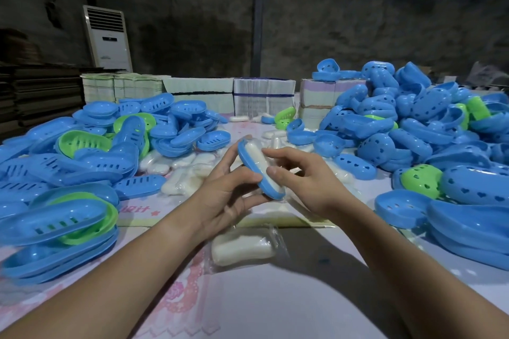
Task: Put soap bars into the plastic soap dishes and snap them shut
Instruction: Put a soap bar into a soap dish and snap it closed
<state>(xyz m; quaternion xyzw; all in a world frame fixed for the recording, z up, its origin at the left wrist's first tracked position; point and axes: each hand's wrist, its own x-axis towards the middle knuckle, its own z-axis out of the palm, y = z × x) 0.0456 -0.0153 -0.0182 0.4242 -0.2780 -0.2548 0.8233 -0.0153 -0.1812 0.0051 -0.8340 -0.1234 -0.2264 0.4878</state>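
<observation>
A: Which step is the person on?

B: Seating the soap. The left hand (pixel 220 195) holds a blue soap dish half (pixel 259 170) tilted on edge above the middle of the surface (pixel 344 278), with a white wrapped soap bar (pixel 261 162) lying in it. No lid is on it yet.

A: And the grip on each side?

B: The left grip is curled round the dish, thumb on the near rim and fingers behind and under it. The right hand (pixel 300 176) is nearly open, its fingers only loosely bent, the thumb tip pressing the soap at the dish's lower end and a fingertip touching it higher up.

A: What does the next move call for?

B: Probably a matching half. The heap of heart-holed dish halves (pixel 407 129) lies at two o'clock, the slotted ones (pixel 91 151) at ten. Then lining up the rims and squeezing until they snap.

A: More soap to hand?

B: Another wrapped bar (pixel 245 247) lies at six o'clock, just under the hands.
</observation>
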